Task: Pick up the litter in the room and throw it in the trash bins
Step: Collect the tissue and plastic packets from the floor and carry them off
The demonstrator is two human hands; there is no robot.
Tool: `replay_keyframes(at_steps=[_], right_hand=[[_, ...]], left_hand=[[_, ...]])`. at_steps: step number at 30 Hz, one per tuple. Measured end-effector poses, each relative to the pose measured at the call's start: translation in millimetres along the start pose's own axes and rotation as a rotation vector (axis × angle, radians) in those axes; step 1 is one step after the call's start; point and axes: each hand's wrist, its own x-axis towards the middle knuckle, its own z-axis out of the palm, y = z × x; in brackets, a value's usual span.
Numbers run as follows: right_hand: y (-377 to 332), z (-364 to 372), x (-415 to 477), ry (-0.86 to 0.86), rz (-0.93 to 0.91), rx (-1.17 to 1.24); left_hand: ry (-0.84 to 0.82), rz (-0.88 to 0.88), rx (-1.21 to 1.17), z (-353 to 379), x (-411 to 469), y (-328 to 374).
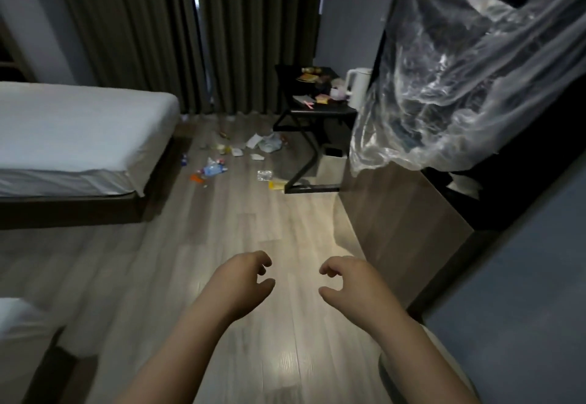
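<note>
Litter lies scattered on the wooden floor far ahead, between the bed and a black table: a crushed plastic bottle (213, 168), white paper scraps (255, 141), a crumpled clear bag (270, 144), a small clear wrapper (264, 175) and a yellow packet (277, 184). A small pale bin (333, 162) stands under the table. My left hand (244, 283) and my right hand (348, 283) hover low over the bare floor, well short of the litter. Both are empty with fingers curled apart.
A white bed (73, 137) fills the left. A black table (317, 108) with a white kettle (356, 86) and small items stands by dark curtains (190, 32). A clear plastic sheet (459, 86) hangs at the upper right above a wooden cabinet (396, 213).
</note>
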Motion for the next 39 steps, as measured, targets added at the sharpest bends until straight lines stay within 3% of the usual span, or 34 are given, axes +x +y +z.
replay_keyframes(at_steps=[9, 18, 30, 39], right_hand=[[-24, 16, 140, -0.062, -0.104, 0.032], [0, -3, 297, -0.068, -0.151, 0.052], [22, 9, 444, -0.140, -0.088, 0.038], [-15, 25, 606, -0.159, -0.039, -0.001]], left_hand=[[0.085, -0.123, -0.032, -47, 87, -54], [0.085, -0.190, -0.007, -83, 220, -56], [0.023, -0.216, -0.051, -99, 374, -91], [0.016, -0.209, -0.086, -154, 520, -162]])
